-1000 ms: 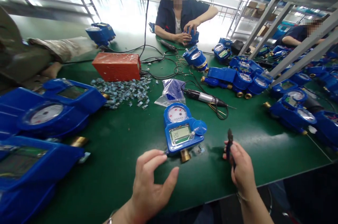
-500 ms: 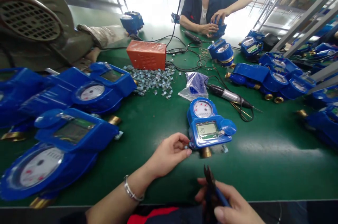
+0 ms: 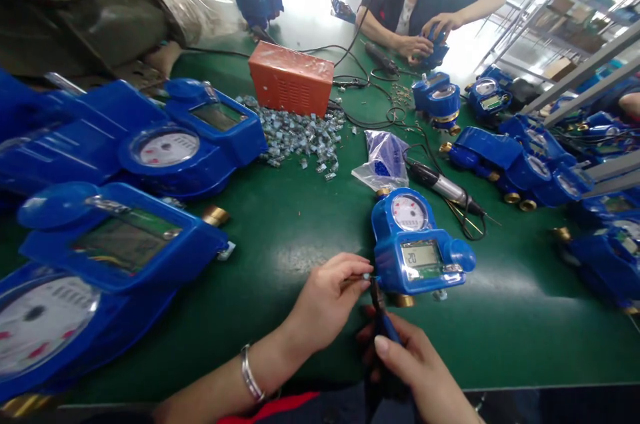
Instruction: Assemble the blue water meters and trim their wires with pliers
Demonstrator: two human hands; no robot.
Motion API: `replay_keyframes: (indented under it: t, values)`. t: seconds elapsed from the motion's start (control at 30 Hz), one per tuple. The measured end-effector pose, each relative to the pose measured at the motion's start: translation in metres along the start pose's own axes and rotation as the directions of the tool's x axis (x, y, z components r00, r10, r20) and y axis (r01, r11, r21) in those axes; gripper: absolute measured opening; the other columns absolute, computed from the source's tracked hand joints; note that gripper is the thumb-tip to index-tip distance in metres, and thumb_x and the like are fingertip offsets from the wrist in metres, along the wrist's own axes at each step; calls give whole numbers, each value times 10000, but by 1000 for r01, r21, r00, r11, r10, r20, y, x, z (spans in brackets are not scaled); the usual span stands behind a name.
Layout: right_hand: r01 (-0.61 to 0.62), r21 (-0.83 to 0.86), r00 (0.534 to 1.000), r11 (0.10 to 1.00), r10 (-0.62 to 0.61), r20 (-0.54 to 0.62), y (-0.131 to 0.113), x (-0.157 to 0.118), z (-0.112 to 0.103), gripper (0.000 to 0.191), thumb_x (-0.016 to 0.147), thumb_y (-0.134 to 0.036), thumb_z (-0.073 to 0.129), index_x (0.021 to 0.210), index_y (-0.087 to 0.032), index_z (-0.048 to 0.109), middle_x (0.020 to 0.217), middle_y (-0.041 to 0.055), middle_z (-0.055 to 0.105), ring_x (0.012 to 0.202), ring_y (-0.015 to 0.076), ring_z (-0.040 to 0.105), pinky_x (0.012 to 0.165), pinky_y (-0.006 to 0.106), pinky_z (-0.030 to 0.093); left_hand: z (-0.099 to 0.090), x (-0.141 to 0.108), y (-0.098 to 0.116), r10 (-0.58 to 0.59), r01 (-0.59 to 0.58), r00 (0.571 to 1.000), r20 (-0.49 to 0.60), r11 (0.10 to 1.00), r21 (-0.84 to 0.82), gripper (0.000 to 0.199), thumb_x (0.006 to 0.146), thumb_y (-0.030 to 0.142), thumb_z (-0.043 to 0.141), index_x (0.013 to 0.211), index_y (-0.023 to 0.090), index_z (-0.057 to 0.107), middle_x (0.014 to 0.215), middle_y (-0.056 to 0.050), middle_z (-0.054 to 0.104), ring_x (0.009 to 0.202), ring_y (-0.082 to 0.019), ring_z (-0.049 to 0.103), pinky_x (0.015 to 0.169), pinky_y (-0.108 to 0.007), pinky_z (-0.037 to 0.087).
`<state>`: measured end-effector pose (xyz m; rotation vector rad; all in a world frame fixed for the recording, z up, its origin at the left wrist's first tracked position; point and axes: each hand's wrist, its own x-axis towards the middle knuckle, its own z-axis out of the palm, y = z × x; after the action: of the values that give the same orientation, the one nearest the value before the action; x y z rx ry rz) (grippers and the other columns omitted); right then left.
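A blue water meter (image 3: 407, 211) with a white dial and a lit display lies on the green table in front of me. At its lower left corner, my left hand (image 3: 330, 297) pinches a small pale blue clear piece (image 3: 367, 276) between thumb and fingertips. My right hand (image 3: 405, 351) is closed round pliers (image 3: 383, 317) with dark blue handles. The jaws of the pliers are by the meter's corner, close beside my left fingertips. Whether they touch the small piece cannot be made out.
More blue meters (image 3: 220, 117) crowd the left and right sides. Small clear pieces (image 3: 300, 137) are heaped by an orange box (image 3: 293, 81). Beyond a plastic bag (image 3: 383, 161) and an electric screwdriver (image 3: 445, 187), a person (image 3: 430, 4) handles another meter. A blower stands back left.
My right hand has brought the pliers up to the meter's lower left corner, beside my left fingertips. The camera view has shifted, so the table scene sits differently in the picture.
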<state>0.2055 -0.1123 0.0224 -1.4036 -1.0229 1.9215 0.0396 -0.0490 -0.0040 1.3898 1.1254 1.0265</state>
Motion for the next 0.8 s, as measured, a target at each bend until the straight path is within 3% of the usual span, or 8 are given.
replay_keyframes:
  t: [0.23,0.53,0.8]
  values:
    - [-37,-6,996,999,37,-87,2,3,10,519,805,-548,596,1146,-156,570,874,47,595,740,158,554,625,254,462,-2,-3,0,-12,14,998,-55,999,36,157,815,154,627,923,222,719,984,-16,684,891,-154,658,812,-257,554]
    - [-82,-121,993,989,71,-90,1,4,11,508,837,-584,509,1073,-135,532,719,5,534,592,117,473,543,233,385,-6,-3,2,85,-85,996,7,986,144,164,852,150,575,914,215,712,1021,-27,681,912,-158,652,829,-272,552]
    - [-81,-283,993,956,53,-104,-1,9,10,390,807,-489,491,1020,-164,518,809,11,499,706,158,462,676,295,369,-4,-3,0,56,-60,997,49,993,99,204,844,61,565,934,201,681,1047,-2,654,957,-106,619,878,-196,493]
